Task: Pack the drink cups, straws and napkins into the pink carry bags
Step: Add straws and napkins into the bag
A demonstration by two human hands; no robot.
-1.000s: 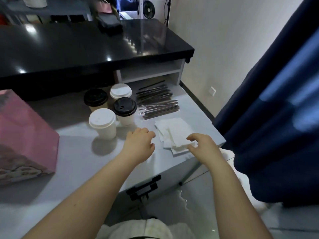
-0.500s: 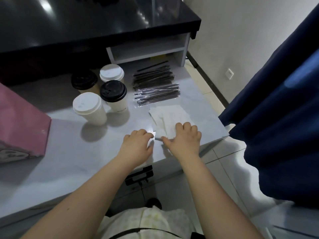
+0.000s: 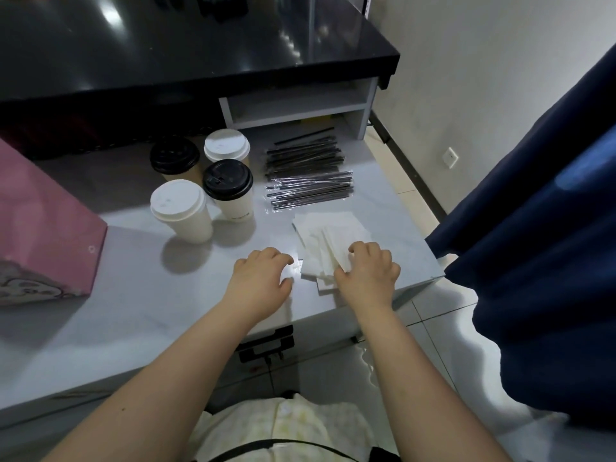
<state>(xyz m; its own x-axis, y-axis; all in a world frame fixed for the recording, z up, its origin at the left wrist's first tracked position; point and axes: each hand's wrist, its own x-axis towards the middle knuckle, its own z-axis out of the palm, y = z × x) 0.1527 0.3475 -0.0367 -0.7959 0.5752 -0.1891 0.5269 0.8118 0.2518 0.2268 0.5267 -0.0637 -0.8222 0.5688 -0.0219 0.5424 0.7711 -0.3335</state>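
Several lidded paper cups stand together on the grey table: two with white lids and two with black lids. To their right lie wrapped black straws in two bundles. In front of the straws is a loose stack of white napkins. My right hand lies on the stack's near end, fingers curled, thumb at the edge, pinching the top napkins. My left hand rests on the table just left of the stack, loosely curled and holding nothing. One pink carry bag stands at the far left.
A glossy black counter rises behind the table, with a white open shelf under its right end. A dark blue curtain hangs close on the right. The table's right corner is just past the napkins. A black drawer handle sits below the front edge.
My right hand has moved from the table edge onto the napkin stack and curled its fingers on the top sheets. My left hand stays beside the stack. The view has tilted downward.
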